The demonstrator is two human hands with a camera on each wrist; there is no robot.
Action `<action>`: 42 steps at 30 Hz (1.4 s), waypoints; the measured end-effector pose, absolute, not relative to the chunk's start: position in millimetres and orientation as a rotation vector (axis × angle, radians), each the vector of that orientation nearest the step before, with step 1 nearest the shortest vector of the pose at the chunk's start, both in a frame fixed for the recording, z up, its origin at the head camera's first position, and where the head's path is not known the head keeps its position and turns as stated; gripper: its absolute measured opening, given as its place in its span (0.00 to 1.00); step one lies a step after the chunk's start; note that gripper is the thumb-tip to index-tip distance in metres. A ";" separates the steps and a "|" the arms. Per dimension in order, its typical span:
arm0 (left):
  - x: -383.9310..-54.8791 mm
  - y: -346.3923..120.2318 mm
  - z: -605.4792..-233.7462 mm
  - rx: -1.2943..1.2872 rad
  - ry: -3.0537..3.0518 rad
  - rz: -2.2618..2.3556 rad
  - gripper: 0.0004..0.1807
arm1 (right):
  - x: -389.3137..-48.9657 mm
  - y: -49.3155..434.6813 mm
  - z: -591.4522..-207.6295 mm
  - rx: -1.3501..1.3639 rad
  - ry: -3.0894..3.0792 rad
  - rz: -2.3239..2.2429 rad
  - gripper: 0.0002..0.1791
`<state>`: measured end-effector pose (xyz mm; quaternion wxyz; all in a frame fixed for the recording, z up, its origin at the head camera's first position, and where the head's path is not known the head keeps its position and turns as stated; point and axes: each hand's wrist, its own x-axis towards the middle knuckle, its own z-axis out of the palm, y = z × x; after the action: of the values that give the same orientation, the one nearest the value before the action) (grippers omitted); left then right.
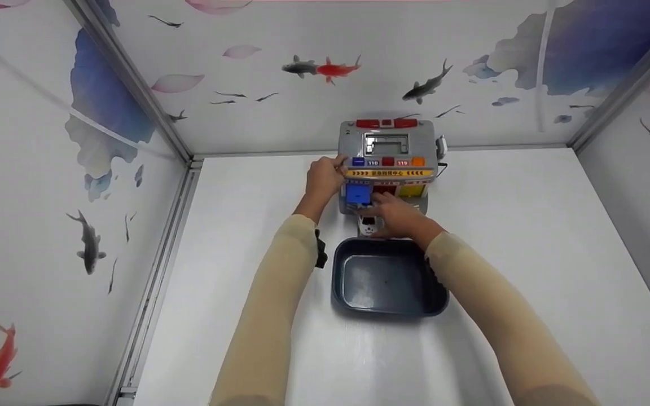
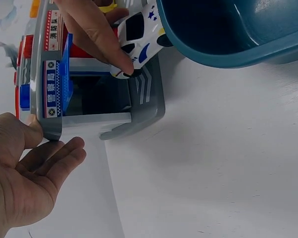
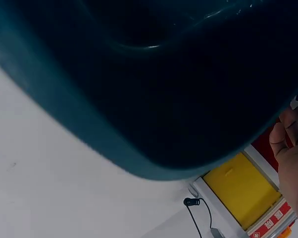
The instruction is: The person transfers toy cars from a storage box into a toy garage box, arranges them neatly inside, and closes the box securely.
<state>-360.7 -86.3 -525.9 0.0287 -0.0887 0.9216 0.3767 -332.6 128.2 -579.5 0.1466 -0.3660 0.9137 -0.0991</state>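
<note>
A grey toy rescue-centre garage (image 1: 353, 148) stands against the back wall, its front facing me. My left hand (image 1: 325, 181) holds the garage's left side; in the left wrist view, thumb and fingers pinch the roof corner. The blue door (image 2: 67, 74) is swung up, baring a dark bay (image 2: 97, 94). A white toy car (image 2: 146, 34) with black windows and blue stars is gripped by my right hand (image 1: 397, 217), one end angled at the lower edge of that bay. The right wrist view catches only part of this hand, beside the yellow door (image 3: 242, 186).
A dark teal plastic basin (image 1: 390, 312) sits just in front of the garage, close under my right wrist. A black coiled cord (image 3: 191, 202) hangs at the garage's right side. Printed panels with fish enclose the white table (image 1: 235, 225) on three sides.
</note>
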 end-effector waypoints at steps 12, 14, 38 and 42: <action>-361.0 -88.0 -529.1 -0.237 2.864 1.170 0.20 | -328.3 114.5 -589.7 -1.077 2.648 -0.283 0.36; -361.2 -88.1 -529.3 -0.231 2.864 1.153 0.20 | -327.9 112.4 -591.7 -1.068 2.649 -0.256 0.37; -362.7 -89.2 -528.4 -0.231 2.889 1.074 0.21 | -332.6 107.2 -598.3 -1.133 2.688 -0.107 0.38; -361.8 -88.9 -527.8 -0.230 2.894 1.067 0.21 | -333.5 106.7 -598.4 -1.123 2.672 -0.105 0.30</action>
<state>-361.8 -88.9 -527.8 0.0240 -0.0743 0.9354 0.3449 -333.5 106.7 -598.4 0.1204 -0.3843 0.9146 -0.0360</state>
